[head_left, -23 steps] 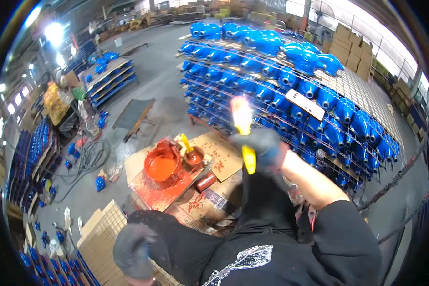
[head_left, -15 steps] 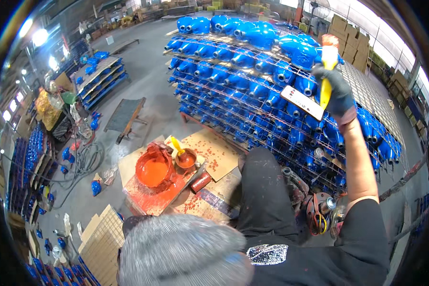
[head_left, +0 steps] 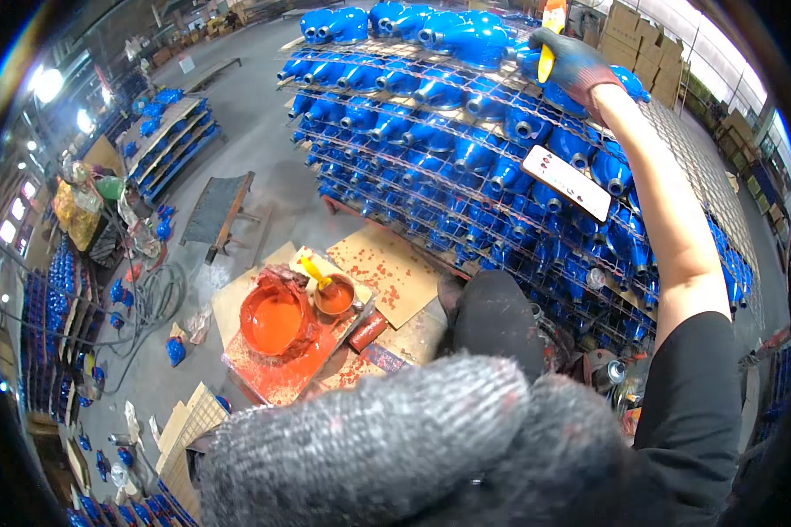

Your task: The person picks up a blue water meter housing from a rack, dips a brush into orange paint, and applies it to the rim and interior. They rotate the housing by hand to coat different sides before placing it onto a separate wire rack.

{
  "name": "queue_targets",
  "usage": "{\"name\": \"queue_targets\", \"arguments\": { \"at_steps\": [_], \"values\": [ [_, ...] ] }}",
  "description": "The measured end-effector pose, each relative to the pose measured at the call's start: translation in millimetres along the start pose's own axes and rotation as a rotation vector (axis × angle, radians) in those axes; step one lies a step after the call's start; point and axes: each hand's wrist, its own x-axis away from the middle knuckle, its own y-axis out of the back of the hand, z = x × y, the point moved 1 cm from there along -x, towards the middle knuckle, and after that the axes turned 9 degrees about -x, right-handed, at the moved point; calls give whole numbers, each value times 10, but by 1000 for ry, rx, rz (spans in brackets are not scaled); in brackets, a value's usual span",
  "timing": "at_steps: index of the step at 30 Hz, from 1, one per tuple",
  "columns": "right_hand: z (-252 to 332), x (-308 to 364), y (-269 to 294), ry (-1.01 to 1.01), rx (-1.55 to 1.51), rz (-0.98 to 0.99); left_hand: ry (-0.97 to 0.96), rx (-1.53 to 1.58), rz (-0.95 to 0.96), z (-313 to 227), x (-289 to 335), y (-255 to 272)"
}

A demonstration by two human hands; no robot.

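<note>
My right hand [head_left: 578, 63], in a dark glove, is closed round a yellow-handled paintbrush [head_left: 547, 61]. The brush stands roughly upright, its orange end at the top edge of the picture. Behind and below the hand are glossy blue castings [head_left: 473, 39] with round openings, set in rows on a tiered wire rack [head_left: 395, 68]. A white phone-like slab [head_left: 568, 183] lies at a slant against the rack, below my right hand. My left hand is not in view; a blurred grey knitted thing [head_left: 369, 430] covers the lower middle.
Left of my knee, a bucket of orange paint [head_left: 275, 318] and a smaller pot [head_left: 334, 297] holding another yellow-handled brush [head_left: 315, 272] stand on a paint-stained board. A low bench [head_left: 216, 211], coiled hoses [head_left: 158, 294] and another rack [head_left: 171, 140] lie beyond. Cardboard boxes [head_left: 639, 53] stand far right.
My right hand has moved up and left with the paintbrush, the arm reaching farther over the rack. The grey knitted thing covers more of the lower view. The view has shifted slightly.
</note>
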Motion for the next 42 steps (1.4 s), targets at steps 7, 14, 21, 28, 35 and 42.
{"name": "queue_targets", "arguments": {
  "at_steps": [7,14,21,28,35,42],
  "values": [
    [304,-38,-132,-4,286,45,-104,-16,-381,601,-144,-751],
    [521,56,114,97,273,11,147,181,-232,1538,436,-1521],
    [1083,523,823,202,-635,-278,659,769,-231,1693,504,-1642],
    [2772,679,503,51,-1630,254,743,1580,-261,1585,796,-1648],
    [3620,643,-888,-63,-1854,351,642,1775,-816,1706,1353,-1678],
    [4197,904,-1870,325,-1099,561,687,1542,-1370,1960,1737,-886]
  ]
}}
